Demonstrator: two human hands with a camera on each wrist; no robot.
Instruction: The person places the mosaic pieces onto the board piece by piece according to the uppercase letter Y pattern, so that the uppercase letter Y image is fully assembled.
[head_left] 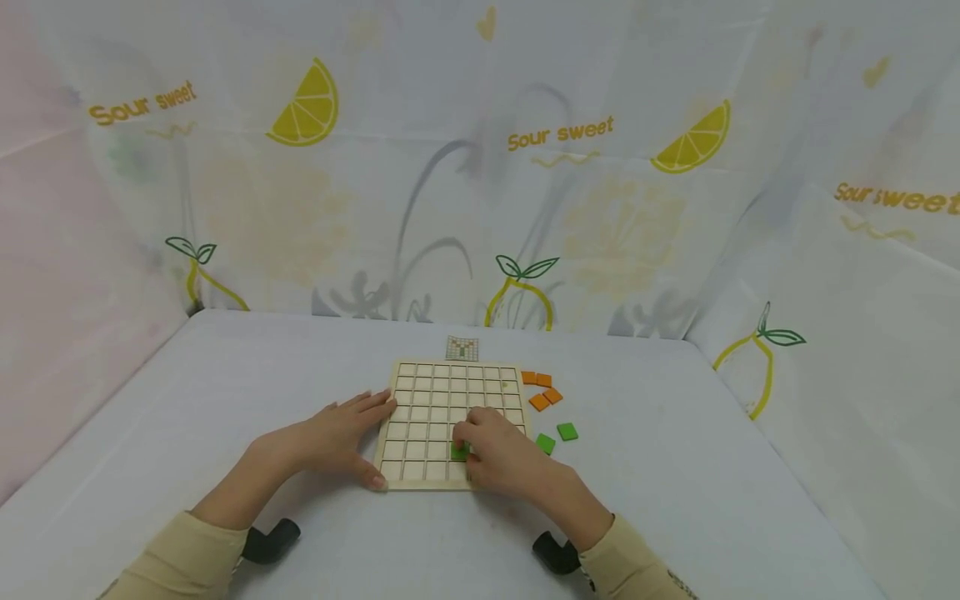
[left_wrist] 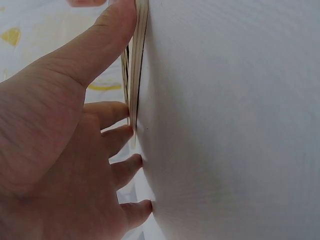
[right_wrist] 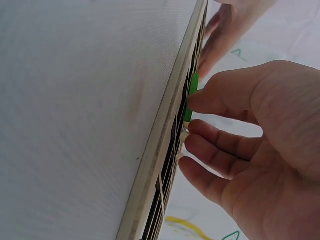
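A wooden grid board (head_left: 417,431) with square cells lies on the white table. My left hand (head_left: 333,437) rests along its left side, thumb at the near corner and fingers spread toward the far end. In the left wrist view, the thumb (left_wrist: 107,42) lies against the board's edge. Over the board's near right part, my right hand (head_left: 498,450) pinches a green square tile (head_left: 459,452) at one of the cells. The right wrist view shows this green tile (right_wrist: 194,82) standing above the grid, with the thumb against it; the index finger is mostly hidden behind the thumb.
Two loose green tiles (head_left: 567,432) lie right of the board. Several orange tiles (head_left: 540,402) sit farther back on that side. Behind the board's far edge is a small card (head_left: 462,348) with a coloured grid pattern. A printed cloth backdrop (head_left: 420,208) closes off the table's back.
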